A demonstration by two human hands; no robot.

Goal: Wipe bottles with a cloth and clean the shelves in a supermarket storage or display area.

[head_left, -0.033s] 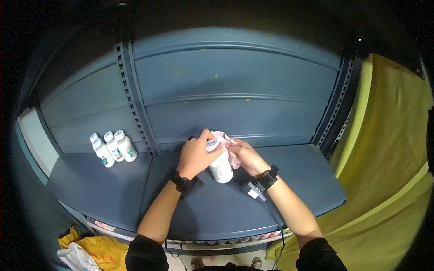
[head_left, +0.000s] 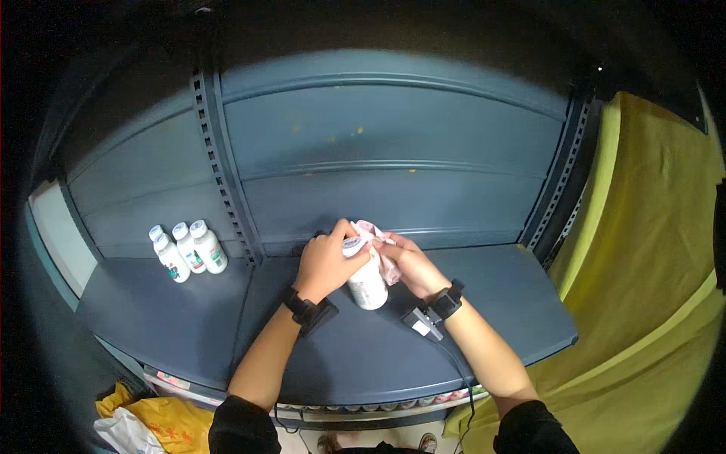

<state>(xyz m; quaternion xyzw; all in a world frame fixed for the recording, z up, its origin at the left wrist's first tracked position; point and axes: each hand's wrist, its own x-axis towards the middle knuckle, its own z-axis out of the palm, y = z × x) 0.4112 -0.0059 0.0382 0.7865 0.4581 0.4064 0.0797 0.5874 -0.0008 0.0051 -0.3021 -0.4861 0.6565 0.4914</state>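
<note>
A white plastic bottle (head_left: 368, 287) with a white cap is held between my two hands over the middle of the shelf. My left hand (head_left: 327, 261) is closed round its upper part from the left, with the thumb across the front near the cap. My right hand (head_left: 412, 265) pinches a crumpled pale pink cloth (head_left: 370, 228) against the bottle's right side and neck. Some of the right fingertips are hidden by the cloth. Whether the bottle's base touches the shelf I cannot tell.
Three white bottles (head_left: 189, 250) stand close together at the left on the dark grey shelf (head_left: 333, 363). A slotted upright (head_left: 215, 166) rises behind. Yellow-green fabric (head_left: 643, 265) hangs at the right. A yellow bag (head_left: 170, 424) lies low at the left. A cable (head_left: 457, 359) trails from my right wrist.
</note>
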